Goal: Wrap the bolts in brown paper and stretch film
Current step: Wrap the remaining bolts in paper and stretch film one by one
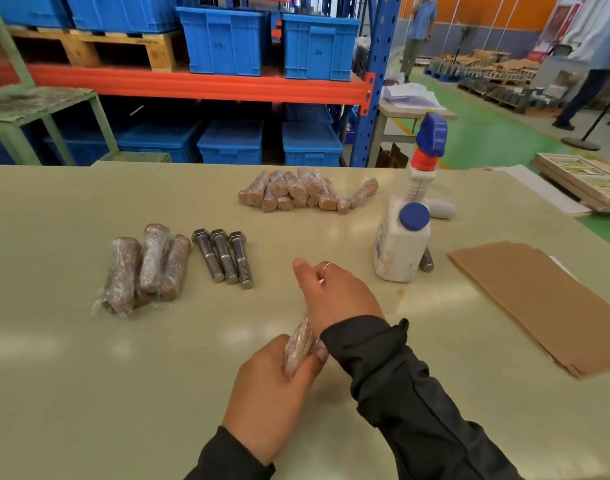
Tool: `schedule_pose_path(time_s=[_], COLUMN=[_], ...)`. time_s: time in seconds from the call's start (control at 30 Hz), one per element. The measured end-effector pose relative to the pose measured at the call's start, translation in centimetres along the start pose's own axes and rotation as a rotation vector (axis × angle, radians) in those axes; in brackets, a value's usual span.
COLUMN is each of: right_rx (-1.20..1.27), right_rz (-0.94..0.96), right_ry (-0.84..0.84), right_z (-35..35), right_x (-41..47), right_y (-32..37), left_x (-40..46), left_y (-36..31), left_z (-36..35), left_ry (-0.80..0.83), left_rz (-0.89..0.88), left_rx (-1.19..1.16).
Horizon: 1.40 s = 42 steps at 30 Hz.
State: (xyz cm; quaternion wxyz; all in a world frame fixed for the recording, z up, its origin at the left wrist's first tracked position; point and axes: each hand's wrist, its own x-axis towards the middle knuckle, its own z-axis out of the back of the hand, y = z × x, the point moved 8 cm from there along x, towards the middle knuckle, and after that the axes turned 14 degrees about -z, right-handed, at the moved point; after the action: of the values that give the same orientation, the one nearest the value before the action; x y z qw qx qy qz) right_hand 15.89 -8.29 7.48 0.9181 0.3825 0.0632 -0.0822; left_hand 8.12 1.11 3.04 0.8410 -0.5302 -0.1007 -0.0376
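My left hand [272, 386] grips a bolt wrapped in brown paper and film [298, 344] low at the table's centre. My right hand [334, 292] hovers just above it, crossing over, fingers curled; what it holds is hidden. Three bare steel bolts [224, 256] lie side by side left of centre. Beside them sit three film-wrapped bolts [147, 268]. A pile of several wrapped bolts [303, 194] lies further back. Brown paper sheets [538, 303] are stacked at the right.
A white bottle with a blue cap [400, 244] and a spray bottle [423, 161] stand right of centre, with one more bolt [427, 260] behind the bottle. Blue crates [227, 39] fill the rack behind the table [89, 393]. People stand far right.
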Motion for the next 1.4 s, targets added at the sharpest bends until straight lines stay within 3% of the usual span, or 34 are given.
schedule_pose_path(time_s=[0.07, 0.13, 0.2, 0.33, 0.4, 0.53, 0.6, 0.67, 0.83, 0.9, 1.0, 1.17, 1.3, 1.4], right_rx=[0.003, -0.077, -0.299, -0.655, -0.702, -0.746, -0.741, -0.748, -0.748, -0.726, -0.708, -0.658, -0.548, -0.392], right_rz=[0.059, 0.141, 0.109, 0.030, 0.046, 0.052, 0.048, 0.048, 0.059, 0.059, 0.052, 0.047, 0.023, 0.016], right_ry=[0.035, -0.082, -0.175, -0.130, -0.152, -0.184, -0.187, -0.176, -0.170, -0.164, -0.154, -0.168, -0.107, 0.025], right_z=[0.0, 0.7, 0.7, -1.4, -1.8, -2.0, -1.9, -1.9, -2.0, -1.9, -1.7, -1.2, -0.5, 0.5], right_x=[-0.1, -0.2, -0.2, 0.0, 0.0, 0.0, 0.1, 0.1, 0.0, 0.1, 0.2, 0.6, 1.1, 1.5], right_y=[0.3, 0.1, -1.3, -4.0, -3.8, -3.7, -3.7, -3.7, -3.7, -3.6, -3.8, -4.1, -4.6, -5.1], left_x=[0.2, 0.8, 2.1, 5.3, 6.3, 7.4, 7.6, 8.1, 8.5, 7.9, 7.8, 8.1, 6.7, 4.9], left_y=[0.7, 1.7, 2.8, 4.4, 4.6, 4.0, 4.1, 4.4, 6.3, 7.0, 7.2, 7.0, 3.2, 1.6], left_z=[0.4, 1.6, 3.9, 9.1, 11.8, 17.9, 19.9, 20.3, 16.3, 15.0, 15.0, 15.6, 12.7, 6.1], left_ry=[-0.035, -0.143, -0.266, -0.380, -0.443, -0.567, -0.638, -0.609, -0.350, -0.368, -0.405, -0.302, -0.321, -0.064], left_rz=[0.074, 0.172, 0.237, 0.291, 0.243, 0.079, 0.061, 0.073, 0.019, 0.019, 0.086, 0.202, -0.017, -0.107], left_rx=[-0.078, -0.268, -0.398, -0.489, -0.371, 0.203, 0.341, 0.506, 0.943, 1.012, 0.993, 0.973, 0.692, 0.367])
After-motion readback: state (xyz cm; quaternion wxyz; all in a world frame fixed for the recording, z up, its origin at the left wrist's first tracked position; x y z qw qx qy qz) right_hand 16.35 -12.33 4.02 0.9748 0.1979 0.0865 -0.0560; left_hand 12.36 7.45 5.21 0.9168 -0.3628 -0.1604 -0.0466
